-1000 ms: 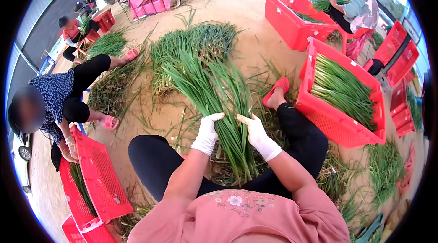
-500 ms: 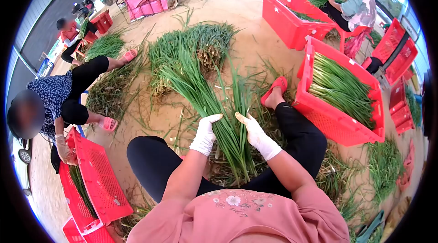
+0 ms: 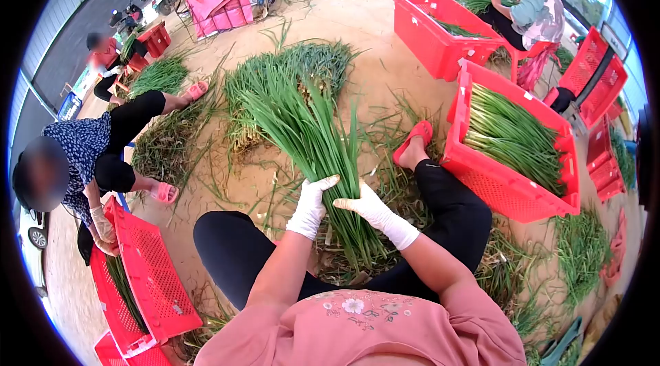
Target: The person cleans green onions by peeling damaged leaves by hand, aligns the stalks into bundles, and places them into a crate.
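Both hands wear white gloves. My left hand (image 3: 309,206) is closed around the left side of a long bunch of green chives (image 3: 323,153), its thumb across the front. From the right, my right hand (image 3: 375,211) grips the same bunch, its thumb pointing inward over the stalks. The bunch slants between my knees, its leafy tips up and away from me and its lower ends near my lap. Just beyond lies a big heap of chives (image 3: 295,67) on the ground, partly covered by the bunch.
At my right stands a red crate (image 3: 512,197) of laid-out chives, another red crate (image 3: 433,36) behind it. A co-worker (image 3: 89,153) bends over a red crate (image 3: 161,283) at left; another person (image 3: 536,12) sits at far right. Loose trimmings (image 3: 165,139) litter the ground.
My right hand has moved left against my left hand, bringing its separate strands together with the main bunch. The bunch now stands as one between both hands.
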`<state>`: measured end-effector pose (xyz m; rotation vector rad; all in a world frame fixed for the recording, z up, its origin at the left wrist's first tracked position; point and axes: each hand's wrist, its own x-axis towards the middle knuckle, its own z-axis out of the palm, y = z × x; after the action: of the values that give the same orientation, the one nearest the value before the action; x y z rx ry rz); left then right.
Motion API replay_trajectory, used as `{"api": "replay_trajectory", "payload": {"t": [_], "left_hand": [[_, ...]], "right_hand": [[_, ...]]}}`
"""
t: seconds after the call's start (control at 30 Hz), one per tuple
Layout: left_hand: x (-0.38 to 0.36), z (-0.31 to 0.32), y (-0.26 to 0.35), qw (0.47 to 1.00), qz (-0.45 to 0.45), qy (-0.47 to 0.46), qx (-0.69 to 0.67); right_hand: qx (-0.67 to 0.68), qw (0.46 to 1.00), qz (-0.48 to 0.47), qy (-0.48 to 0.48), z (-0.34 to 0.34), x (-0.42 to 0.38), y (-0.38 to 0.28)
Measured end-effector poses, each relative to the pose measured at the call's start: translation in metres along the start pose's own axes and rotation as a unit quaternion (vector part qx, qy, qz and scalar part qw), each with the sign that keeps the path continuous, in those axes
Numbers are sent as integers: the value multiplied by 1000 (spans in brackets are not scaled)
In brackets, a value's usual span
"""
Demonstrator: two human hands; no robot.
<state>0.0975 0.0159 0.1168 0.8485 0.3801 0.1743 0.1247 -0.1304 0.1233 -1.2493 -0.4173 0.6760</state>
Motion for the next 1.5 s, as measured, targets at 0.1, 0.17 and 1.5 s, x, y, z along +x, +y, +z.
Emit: {"api": "replay_trajectory", "payload": {"t": [0.1, 0.17, 1.5], "left_hand": [[-7, 5, 2, 999, -24, -33, 15], [-11, 8, 2, 997, -30, -72, 27], [-25, 17, -12, 940, 33, -128, 316]], "right_hand": [[-155, 986, -66, -15, -5, 12, 13], [-148, 988, -44, -15, -10, 15, 11], [-379, 880, -206, 196, -34, -17, -120]]}}
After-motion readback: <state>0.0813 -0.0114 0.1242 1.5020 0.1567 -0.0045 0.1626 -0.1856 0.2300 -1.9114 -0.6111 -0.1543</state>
